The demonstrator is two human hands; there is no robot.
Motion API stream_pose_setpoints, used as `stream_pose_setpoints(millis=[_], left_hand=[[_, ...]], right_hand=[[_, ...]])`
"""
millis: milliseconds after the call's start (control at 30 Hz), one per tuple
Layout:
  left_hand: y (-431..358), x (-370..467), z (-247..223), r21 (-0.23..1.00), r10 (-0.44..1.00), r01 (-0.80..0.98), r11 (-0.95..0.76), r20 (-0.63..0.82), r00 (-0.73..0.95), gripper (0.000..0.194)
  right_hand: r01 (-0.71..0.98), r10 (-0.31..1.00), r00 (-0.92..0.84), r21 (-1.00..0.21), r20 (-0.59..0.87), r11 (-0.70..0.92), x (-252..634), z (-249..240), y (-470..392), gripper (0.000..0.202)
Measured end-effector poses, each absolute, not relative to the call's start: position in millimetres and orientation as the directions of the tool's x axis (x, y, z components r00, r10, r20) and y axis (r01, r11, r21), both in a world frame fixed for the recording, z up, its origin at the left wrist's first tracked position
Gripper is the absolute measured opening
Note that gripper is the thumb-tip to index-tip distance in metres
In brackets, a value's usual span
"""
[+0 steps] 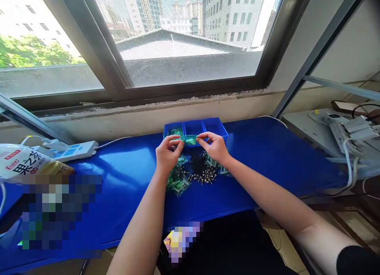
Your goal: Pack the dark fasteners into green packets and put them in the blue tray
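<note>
Between my two hands a small green plastic bag is stretched level, just in front of the blue bin. My left hand pinches its left end, and my right hand pinches its right end with thumb and forefinger. Pale pieces seem to show inside it, too small to name. Below on the blue tabletop lie more green bags, a heap of small metal fittings and a pile of small black pieces. The three-compartment blue bin has green bags in its left compartment.
At the left are a white power strip and a drink bottle lying on its side. Metal shelf posts rise on both sides. A window is behind the table; chargers and cables crowd the right.
</note>
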State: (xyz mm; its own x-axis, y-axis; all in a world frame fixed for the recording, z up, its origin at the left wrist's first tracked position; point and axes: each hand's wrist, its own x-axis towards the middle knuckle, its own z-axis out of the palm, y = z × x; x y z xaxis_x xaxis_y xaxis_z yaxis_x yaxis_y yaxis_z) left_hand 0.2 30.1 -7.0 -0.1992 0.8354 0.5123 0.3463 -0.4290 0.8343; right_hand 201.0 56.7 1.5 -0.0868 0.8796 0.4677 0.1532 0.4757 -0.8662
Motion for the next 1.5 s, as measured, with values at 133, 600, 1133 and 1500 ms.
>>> stream_pose_setpoints(millis=[133,600,1133,1500], left_hand=[[31,-1,-6,0.79,0.799,0.412,-0.454,0.566,-0.203,0.02],[26,-1,-3,0.807,0.81,0.345,-0.48,0.558,-0.179,0.018],[28,3,-2,0.821,0.813,0.301,-0.485,0.55,-0.19,0.034],[36,-9,13,0.794,0.781,0.484,-0.367,0.546,-0.303,0.023]], right_hand=[[0.105,0.886,-0.125,-0.882,0.446,0.459,200,-1,59,0.028],[0.028,0.896,-0.116,-0.9,0.428,0.434,201,-3,61,0.02],[0.103,0.889,-0.118,-0.885,0.443,0.455,200,0,58,0.029],[0.096,0.88,-0.133,-0.878,0.456,0.469,202,4,55,0.028]])
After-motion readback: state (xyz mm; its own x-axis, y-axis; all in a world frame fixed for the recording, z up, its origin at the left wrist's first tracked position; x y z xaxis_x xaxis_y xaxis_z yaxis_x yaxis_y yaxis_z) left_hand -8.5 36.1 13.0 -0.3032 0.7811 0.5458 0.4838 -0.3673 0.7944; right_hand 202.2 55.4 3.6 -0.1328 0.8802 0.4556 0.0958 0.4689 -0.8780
